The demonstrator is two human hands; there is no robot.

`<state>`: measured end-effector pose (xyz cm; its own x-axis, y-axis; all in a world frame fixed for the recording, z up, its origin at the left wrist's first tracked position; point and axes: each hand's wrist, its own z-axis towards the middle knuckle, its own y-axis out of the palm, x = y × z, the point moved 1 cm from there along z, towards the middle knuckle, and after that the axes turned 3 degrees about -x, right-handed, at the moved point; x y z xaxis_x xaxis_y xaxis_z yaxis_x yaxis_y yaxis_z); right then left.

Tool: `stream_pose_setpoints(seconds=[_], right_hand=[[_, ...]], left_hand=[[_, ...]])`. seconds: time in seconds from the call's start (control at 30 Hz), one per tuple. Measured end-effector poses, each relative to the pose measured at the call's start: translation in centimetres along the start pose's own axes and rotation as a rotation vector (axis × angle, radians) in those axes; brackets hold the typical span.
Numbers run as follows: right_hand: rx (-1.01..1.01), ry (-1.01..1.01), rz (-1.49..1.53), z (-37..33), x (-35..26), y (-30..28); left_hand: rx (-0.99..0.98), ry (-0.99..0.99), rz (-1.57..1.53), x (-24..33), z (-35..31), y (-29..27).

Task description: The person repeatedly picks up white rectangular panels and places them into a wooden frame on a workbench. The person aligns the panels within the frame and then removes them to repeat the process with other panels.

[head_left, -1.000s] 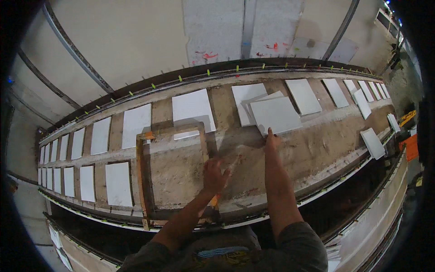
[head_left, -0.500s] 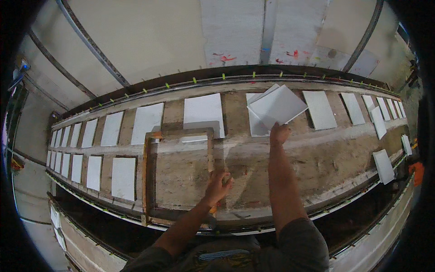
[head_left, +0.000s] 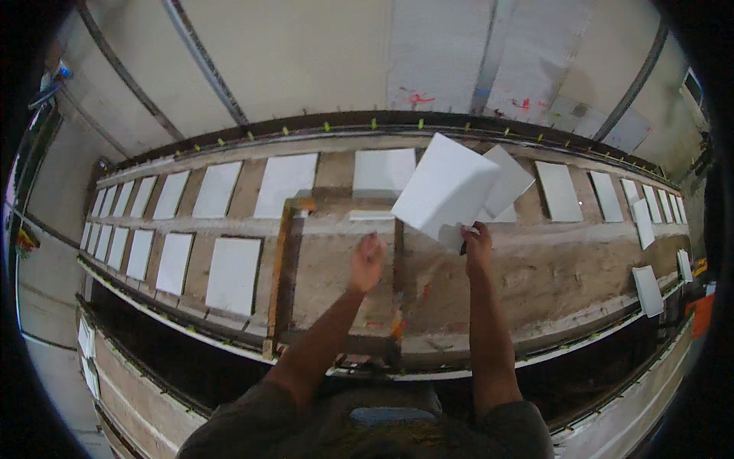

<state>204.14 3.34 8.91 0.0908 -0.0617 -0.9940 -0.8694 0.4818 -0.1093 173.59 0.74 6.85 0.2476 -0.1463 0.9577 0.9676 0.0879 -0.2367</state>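
My right hand [head_left: 479, 245] pinches the near corner of a flat white panel [head_left: 447, 183], which is raised at a tilt above the table. A small dark thing shows at its fingers, too small to name. Beneath and behind the raised panel, another white panel [head_left: 507, 182] lies askew, partly covering one more. My left hand [head_left: 368, 258] is over a rectangular wooden frame [head_left: 278, 283], empty, its fingers loosely apart and slightly blurred. The frame rests on the table's near half, close to a white panel [head_left: 384, 170] at its far side.
Rows of white panels [head_left: 233, 275] cover the left of the long brown table [head_left: 550, 268]; several more lie at the right. One panel [head_left: 647, 291] sticks out over the near right edge. Small green markers line the far rail [head_left: 374, 123]. An orange object [head_left: 699, 315] is far right.
My left hand has let go of the frame's right side and moved up over it. My right hand has lifted the top panel off the pile, toward the left. The view has shifted too.
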Motion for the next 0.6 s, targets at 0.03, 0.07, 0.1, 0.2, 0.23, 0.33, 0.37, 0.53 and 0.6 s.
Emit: stream_pose_setpoints(seconds=[0.03,0.07,0.1,0.2,0.23,0.33,0.37,0.53,0.6], right_hand=[[-0.003,-0.017,-0.069,-2.8,-0.5,1.2],[-0.124,0.009,0.011,-5.6,-1.6,2.4],[-0.241,0.042,0.091,-8.6,-3.0,3.2],[-0.400,0.211,0.038,-15.2,-2.4,6.4],[-0.427,0.269,-0.029,-16.8,-1.8,7.5],[-0.401,-0.049,-0.331,-19.1,3.4,10.3],[-0.353,-0.051,-0.293,-19.6,4.3,11.4],[-0.272,-0.089,-0.518,-22.2,4.1,16.1],[-0.268,-0.041,-0.610,-23.0,4.3,16.9]], left_hand=[[0.006,-0.056,-0.068,-0.1,0.6,-1.9],[0.021,-0.113,-0.135,-0.3,1.1,-4.0],[0.008,-0.131,-0.138,0.8,1.5,-6.1],[-0.102,-0.183,-0.058,3.2,0.2,-11.7],[-0.144,-0.195,-0.018,3.5,-0.2,-13.4],[-0.070,-0.104,0.117,-0.7,-2.7,-17.5],[-0.084,-0.163,0.128,-2.1,-3.3,-18.6],[-0.124,-0.200,0.328,-5.8,-5.6,-22.5],[-0.147,-0.236,0.487,-5.9,-5.9,-23.3]])
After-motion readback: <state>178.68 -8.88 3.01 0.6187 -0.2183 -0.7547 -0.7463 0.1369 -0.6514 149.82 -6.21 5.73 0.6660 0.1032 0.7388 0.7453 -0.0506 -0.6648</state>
